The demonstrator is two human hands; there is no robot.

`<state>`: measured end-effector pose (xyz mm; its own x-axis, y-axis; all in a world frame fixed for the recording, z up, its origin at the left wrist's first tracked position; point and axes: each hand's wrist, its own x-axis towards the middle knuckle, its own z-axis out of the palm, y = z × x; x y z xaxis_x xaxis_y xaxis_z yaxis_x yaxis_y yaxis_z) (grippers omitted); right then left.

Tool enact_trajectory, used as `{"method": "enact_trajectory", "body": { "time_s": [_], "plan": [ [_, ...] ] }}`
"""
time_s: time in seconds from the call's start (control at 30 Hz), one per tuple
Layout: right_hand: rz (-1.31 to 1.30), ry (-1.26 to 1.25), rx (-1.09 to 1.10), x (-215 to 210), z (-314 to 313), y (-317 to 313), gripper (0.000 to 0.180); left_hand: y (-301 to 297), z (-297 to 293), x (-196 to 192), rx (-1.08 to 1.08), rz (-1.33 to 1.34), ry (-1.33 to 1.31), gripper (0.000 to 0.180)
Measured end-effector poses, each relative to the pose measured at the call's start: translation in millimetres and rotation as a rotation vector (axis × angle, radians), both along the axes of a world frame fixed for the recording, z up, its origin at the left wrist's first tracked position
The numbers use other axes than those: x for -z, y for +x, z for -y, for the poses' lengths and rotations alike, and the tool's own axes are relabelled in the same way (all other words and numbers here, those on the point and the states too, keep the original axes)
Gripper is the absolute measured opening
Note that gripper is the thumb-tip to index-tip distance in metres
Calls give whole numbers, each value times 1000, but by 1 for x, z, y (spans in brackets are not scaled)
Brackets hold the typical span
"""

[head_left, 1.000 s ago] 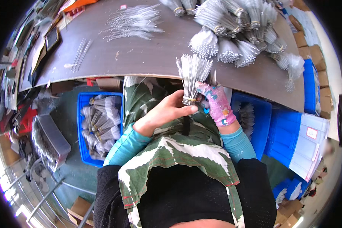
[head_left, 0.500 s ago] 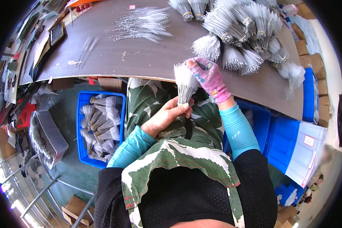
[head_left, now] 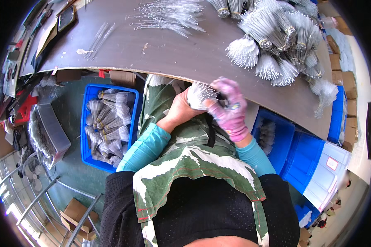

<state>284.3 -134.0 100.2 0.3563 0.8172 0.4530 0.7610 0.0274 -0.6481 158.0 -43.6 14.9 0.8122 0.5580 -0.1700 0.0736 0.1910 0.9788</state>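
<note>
In my bare left hand (head_left: 179,108) is a bundle of thin wire brushes (head_left: 201,95), gripped with its white bristle tips tilted up toward me. My right hand (head_left: 231,109), in a pink patterned glove, curls against the right side of the same bundle, thumb and fingers at its edge. A dark gap shows between that thumb and the fingers. Both hands are above my lap, at the near edge of the brown table (head_left: 123,53). On the table, loose wire brushes (head_left: 169,16) lie in a spread pile, with a few single brushes (head_left: 99,41) farther left.
Many banded brush bundles (head_left: 276,37) are heaped at the table's right. A blue bin (head_left: 85,123) of bundles stands on the floor at left, beside a clear plastic box (head_left: 53,131). Another blue bin (head_left: 286,144) sits under the table at right. A metal frame (head_left: 66,181) stands lower left.
The bundle has tipped so its bristle ends face me. My right hand has come down from above the bundle to its side, and my left hand has moved up. The view has shifted slightly.
</note>
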Motion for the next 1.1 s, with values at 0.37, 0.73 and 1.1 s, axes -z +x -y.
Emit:
{"method": "enact_trajectory", "body": {
  "time_s": [0.37, 0.73, 1.1],
  "plan": [
    [-924, -326, 29, -9, 27, 25, 24, 0, -8, 7, 104, 115, 85, 46],
    [-898, -363, -9, -21, -4, 18, 16, -1, -16, 6, 145, 128, 44, 57],
    [-651, -416, -133, -26, -28, 17, 16, -4, -16, 11, 208, 224, -104, 45]
  ]
}}
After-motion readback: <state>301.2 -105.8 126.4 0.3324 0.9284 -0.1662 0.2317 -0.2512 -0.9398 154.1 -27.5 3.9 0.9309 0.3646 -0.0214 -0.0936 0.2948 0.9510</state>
